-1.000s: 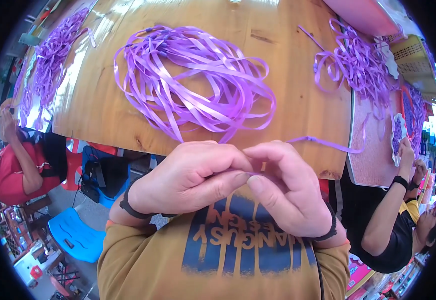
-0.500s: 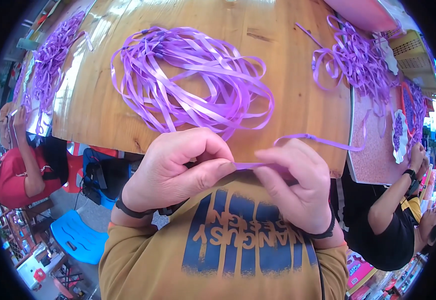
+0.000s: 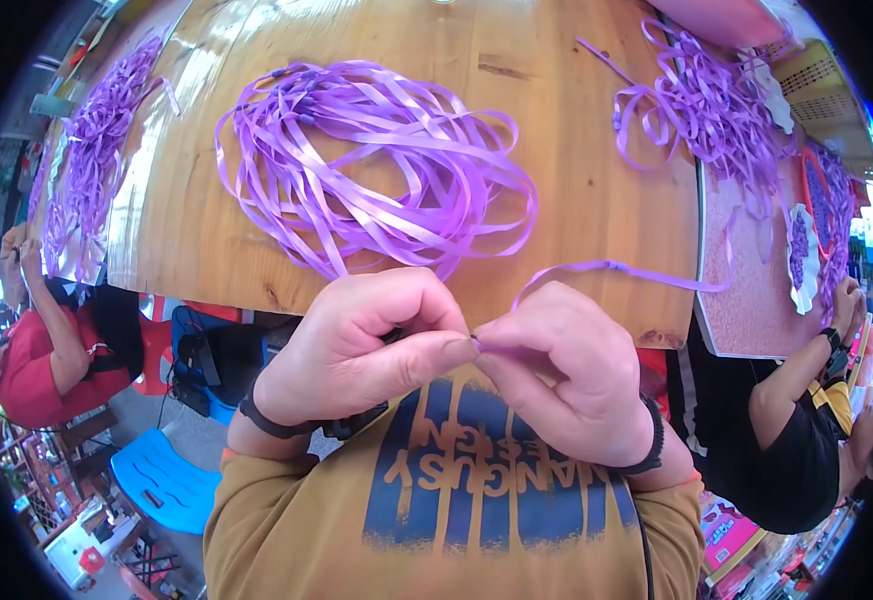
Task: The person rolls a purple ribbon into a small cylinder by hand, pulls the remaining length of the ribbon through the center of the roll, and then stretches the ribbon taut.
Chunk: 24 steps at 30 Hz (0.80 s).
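My left hand (image 3: pixel 367 345) and my right hand (image 3: pixel 562 375) meet in front of my chest, fingertips pinched together on one end of a thin purple ribbon (image 3: pixel 607 270). The ribbon loops up from my right hand and runs right along the wooden table's (image 3: pixel 577 130) front edge. A large loose pile of purple ribbons (image 3: pixel 377 170) lies on the table just beyond my hands. What sits inside my left fist is hidden.
Another ribbon heap (image 3: pixel 717 110) lies at the table's far right, and a third heap (image 3: pixel 92 170) at its left end. A person in red (image 3: pixel 37 350) sits at the left, a person in black (image 3: pixel 777 440) at the right. A blue stool (image 3: pixel 167 480) stands below.
My hands have drawn closer together and slightly lower, the fingertips now pinching the ribbon end tightly. The ribbon piles have not moved.
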Available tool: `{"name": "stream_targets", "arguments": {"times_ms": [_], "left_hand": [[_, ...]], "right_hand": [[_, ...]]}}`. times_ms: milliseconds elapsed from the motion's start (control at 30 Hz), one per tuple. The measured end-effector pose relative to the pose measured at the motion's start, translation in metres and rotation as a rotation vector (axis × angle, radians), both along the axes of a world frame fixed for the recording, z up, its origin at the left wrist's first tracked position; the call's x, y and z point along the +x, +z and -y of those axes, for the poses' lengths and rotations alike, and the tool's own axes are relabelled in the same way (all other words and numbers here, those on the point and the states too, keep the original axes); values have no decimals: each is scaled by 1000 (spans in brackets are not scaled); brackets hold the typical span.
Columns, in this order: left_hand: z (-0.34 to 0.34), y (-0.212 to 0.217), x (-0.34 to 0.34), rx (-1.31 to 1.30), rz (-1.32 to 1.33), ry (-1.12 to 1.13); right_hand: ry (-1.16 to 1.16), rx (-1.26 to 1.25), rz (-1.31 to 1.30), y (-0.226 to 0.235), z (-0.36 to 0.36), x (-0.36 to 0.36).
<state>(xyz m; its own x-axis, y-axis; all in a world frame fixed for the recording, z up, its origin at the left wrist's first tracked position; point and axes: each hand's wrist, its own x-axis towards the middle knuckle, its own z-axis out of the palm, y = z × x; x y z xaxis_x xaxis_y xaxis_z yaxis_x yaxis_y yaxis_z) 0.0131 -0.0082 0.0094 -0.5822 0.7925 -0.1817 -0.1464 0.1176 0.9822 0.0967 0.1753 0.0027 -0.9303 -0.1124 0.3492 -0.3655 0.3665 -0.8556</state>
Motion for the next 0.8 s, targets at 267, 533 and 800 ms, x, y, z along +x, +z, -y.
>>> {"name": "stream_targets", "arguments": {"times_ms": [267,533,800], "left_hand": [[-3,-9,-2,100,-405,182],[-14,-8,-8,57,-905,-21],[-6,-14,-5,132,137,-56]], "right_hand": [[-119,-29,38,-2,-1,1],[-145,-32,51,-1,-2,2],[-72,-91,24,-10,-12,0]]}}
